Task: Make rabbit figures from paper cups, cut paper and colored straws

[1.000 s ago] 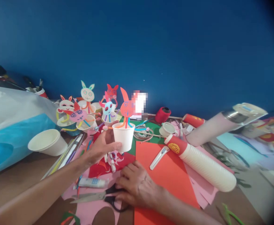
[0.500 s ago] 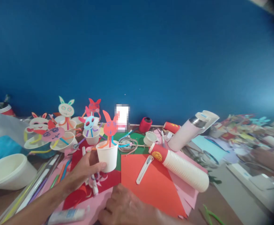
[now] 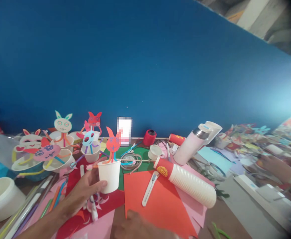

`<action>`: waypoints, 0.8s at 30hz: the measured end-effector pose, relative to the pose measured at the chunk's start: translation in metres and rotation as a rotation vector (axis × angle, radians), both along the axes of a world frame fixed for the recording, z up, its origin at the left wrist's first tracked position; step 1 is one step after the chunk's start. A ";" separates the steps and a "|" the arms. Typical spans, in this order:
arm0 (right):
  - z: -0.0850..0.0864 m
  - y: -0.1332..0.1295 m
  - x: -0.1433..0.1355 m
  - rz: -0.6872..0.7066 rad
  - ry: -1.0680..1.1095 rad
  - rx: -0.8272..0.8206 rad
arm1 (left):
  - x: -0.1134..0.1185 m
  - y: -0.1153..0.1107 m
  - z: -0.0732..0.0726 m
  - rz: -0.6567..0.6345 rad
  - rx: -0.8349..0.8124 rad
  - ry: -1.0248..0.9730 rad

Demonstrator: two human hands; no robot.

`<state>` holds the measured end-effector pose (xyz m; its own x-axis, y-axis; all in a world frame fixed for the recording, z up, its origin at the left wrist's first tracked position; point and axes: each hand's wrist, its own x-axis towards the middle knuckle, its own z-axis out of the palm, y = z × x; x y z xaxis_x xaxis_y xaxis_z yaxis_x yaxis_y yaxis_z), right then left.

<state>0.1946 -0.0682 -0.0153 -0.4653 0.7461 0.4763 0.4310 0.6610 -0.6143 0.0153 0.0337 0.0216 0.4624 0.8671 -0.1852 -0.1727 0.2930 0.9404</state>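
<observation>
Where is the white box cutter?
In the head view, low, just right of centre, the white box cutter lies on orange paper, beside stacked white paper cups.

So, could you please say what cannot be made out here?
In the head view:
Anything under the right hand: hidden by its back.
Inner bottom of the white cup in the left hand: hidden by its wall.
White container: cut off by the left edge.
White rectangle: masked by pixelation.
</observation>
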 end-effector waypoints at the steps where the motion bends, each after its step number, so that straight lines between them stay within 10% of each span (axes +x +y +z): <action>1: 0.006 0.000 0.006 -0.006 0.009 -0.003 | 0.000 0.000 -0.001 0.003 -0.004 0.009; 24: 0.065 0.052 0.041 -0.015 -0.618 -0.392 | 0.001 -0.004 0.001 -0.045 -0.005 -0.033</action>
<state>0.2357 -0.0162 0.0493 -0.5510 0.8164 -0.1731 0.7829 0.4338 -0.4460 0.0162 0.0295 0.0222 0.5066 0.8445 -0.1738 -0.1903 0.3061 0.9328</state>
